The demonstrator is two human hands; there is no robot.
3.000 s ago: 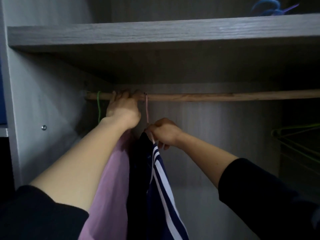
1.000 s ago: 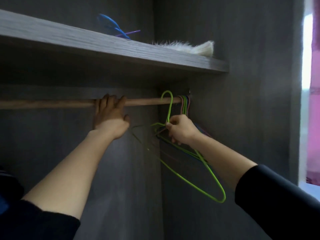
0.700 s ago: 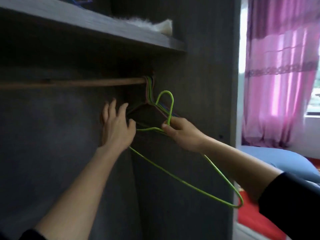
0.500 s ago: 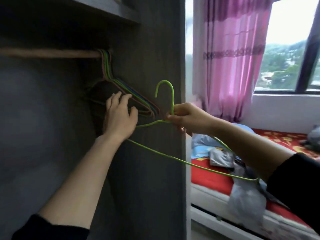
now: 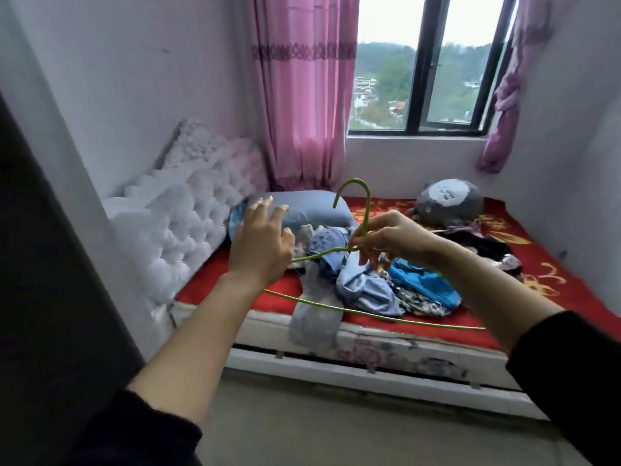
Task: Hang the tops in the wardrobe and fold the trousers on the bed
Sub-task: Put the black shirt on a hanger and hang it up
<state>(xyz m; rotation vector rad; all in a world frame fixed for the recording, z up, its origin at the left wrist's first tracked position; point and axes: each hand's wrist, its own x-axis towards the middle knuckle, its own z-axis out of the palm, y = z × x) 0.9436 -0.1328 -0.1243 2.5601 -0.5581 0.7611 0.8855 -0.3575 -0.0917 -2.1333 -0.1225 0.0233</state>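
Observation:
My right hand point(image 5: 386, 238) pinches a green wire hanger point(image 5: 364, 213) at the base of its hook and holds it up in front of me, the long bottom wire slanting down to the right. To the left of it my left hand point(image 5: 260, 245) is raised with straight, spread fingers, holding nothing. Beyond both hands a heap of clothes point(image 5: 373, 284) in light blue, bright blue and patterned cloth lies on the red bed cover point(image 5: 554, 290). One pale blue piece point(image 5: 314, 319) hangs over the bed's front edge. Darker clothes point(image 5: 480, 243) lie further right.
A blue pillow point(image 5: 309, 208) and a grey plush toy point(image 5: 448, 201) sit at the bed's far side under the window point(image 5: 420, 62). A white tufted headboard point(image 5: 188, 200) stands left. The dark wardrobe side point(image 5: 40, 297) fills the left edge. Bare floor point(image 5: 336, 425) lies before the bed.
My view has swung from the wardrobe rail to the bed. My right hand took the green hanger off the rail and carried it along. My left hand let go of the rail.

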